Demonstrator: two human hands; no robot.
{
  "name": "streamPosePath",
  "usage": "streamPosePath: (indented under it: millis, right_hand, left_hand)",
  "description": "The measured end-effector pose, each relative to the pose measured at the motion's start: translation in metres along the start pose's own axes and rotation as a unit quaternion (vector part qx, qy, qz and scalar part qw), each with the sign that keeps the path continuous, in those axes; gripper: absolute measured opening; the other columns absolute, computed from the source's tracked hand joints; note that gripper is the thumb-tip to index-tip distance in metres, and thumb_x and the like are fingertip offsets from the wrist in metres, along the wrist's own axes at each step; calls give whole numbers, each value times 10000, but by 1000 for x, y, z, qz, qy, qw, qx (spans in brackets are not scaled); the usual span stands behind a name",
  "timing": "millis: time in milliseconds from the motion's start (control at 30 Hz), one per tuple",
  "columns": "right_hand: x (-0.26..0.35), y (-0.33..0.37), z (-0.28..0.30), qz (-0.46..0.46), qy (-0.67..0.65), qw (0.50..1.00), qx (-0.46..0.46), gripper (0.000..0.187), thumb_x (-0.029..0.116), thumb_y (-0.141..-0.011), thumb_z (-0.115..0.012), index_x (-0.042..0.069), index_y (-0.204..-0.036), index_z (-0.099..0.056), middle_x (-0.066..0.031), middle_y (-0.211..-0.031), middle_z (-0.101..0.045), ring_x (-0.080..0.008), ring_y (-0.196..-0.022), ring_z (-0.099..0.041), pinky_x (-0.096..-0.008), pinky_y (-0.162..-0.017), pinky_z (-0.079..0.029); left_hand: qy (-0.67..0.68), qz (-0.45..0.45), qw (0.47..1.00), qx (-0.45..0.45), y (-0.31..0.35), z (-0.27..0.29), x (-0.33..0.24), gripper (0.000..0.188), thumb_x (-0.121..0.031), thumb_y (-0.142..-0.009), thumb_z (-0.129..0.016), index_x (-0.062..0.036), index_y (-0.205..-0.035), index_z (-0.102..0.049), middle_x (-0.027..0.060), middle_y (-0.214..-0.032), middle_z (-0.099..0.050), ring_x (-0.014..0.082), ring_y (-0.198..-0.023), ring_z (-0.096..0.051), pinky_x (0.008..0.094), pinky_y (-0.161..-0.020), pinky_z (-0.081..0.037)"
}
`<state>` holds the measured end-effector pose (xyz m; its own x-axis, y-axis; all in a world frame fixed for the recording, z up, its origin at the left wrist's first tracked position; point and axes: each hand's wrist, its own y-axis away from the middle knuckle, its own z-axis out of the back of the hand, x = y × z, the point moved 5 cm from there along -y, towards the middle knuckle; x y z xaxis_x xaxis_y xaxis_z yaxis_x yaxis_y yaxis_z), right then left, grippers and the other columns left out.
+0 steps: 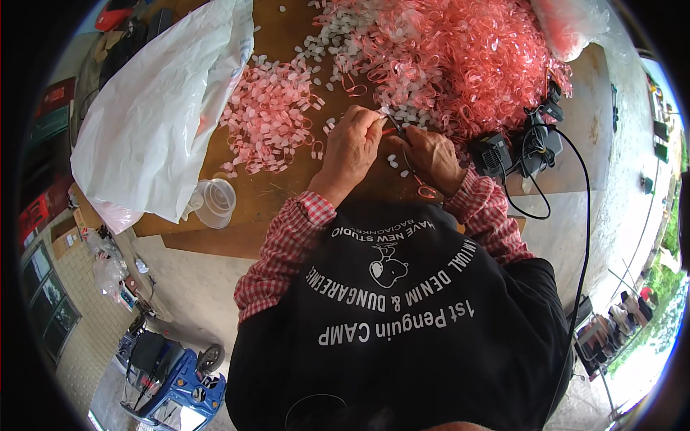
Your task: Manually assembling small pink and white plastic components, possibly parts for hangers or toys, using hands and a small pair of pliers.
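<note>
Over the brown table, my left hand [351, 147] is closed, its thumb and forefinger pinching a small whitish oval piece [384, 112]. Close beside it, my right hand [433, 156] is wrapped round a thin dark pointed tool [394, 123], whose tip is at the pinched piece; its exact kind is too small to make out. A bit of red-orange shows between the hands. Beyond the right hand spreads a large heap of pink translucent plastic loops [460, 57] mixed with whitish oval pieces. Left of my left hand lies a smaller pile of pink loop pieces [269, 118].
A white plastic sack [162, 115] covers the table's left side, with a clear round tub [215, 203] near the front edge. Black power adapters [492, 154] and a looping cable [588, 208] are at right. A bag of pink pieces [571, 29] stands far right.
</note>
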<state>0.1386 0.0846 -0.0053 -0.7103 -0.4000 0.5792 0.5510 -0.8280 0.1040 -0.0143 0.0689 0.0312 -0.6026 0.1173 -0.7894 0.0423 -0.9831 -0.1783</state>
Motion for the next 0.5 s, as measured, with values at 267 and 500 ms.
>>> streamPosePath:
  millis: [267, 500]
  right_hand:
    - [-1, 4, 16, -149, -370, 915, 63, 322, 309, -900, -567, -10, -874, -594, -123, -614, -539, -175, -544, -518, -337, -517, -421]
    - [5, -11, 13, -98, -447, 889, 11, 215, 199, -859, -630, 11, -964, -619, -88, -737, -617, -128, -657, -597, -285, -569, -470]
  left_hand:
    - [174, 150, 973, 23, 6, 5, 20, 123, -135, -905, -555, -21, -938, -588, 80, -767, -617, 210, -687, -597, 292, -590, -465]
    - [284, 160, 942, 75, 13, -12, 16, 232, -192, -957, -504, 13, -952, -612, -8, -773, -586, 42, -693, -507, 194, -605, -418]
